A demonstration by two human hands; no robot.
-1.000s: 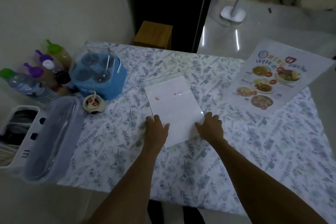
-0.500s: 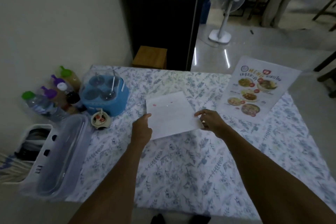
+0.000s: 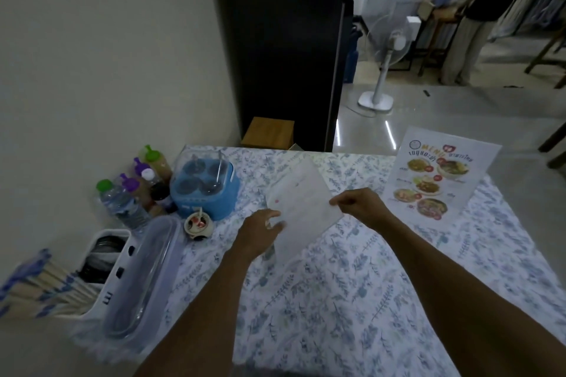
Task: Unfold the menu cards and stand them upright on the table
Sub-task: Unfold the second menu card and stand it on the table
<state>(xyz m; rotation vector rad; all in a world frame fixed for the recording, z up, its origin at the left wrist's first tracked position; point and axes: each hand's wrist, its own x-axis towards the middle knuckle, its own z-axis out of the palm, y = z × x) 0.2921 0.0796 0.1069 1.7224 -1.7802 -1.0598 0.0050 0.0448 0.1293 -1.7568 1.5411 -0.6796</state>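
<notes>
A white folded menu card [image 3: 301, 205] is held above the middle of the table, its blank back toward me. My left hand [image 3: 260, 231] grips its lower left edge. My right hand [image 3: 356, 203] pinches its right edge. The card tilts up off the floral tablecloth [image 3: 337, 300]. A second menu card [image 3: 438, 180], printed with food photos, stands upright at the table's far right.
A blue condiment caddy [image 3: 205, 190], several bottles [image 3: 134, 193] and a small sauce cup [image 3: 198, 224] sit at the left. A clear-lidded cutlery box [image 3: 134, 278] lies at the near left. Beyond the table are a wooden stool [image 3: 268, 132], a standing fan [image 3: 382, 70] and a person.
The white card was lying flat under both hands; both hands have now lifted it off the table and tilted it. The view has tipped upward.
</notes>
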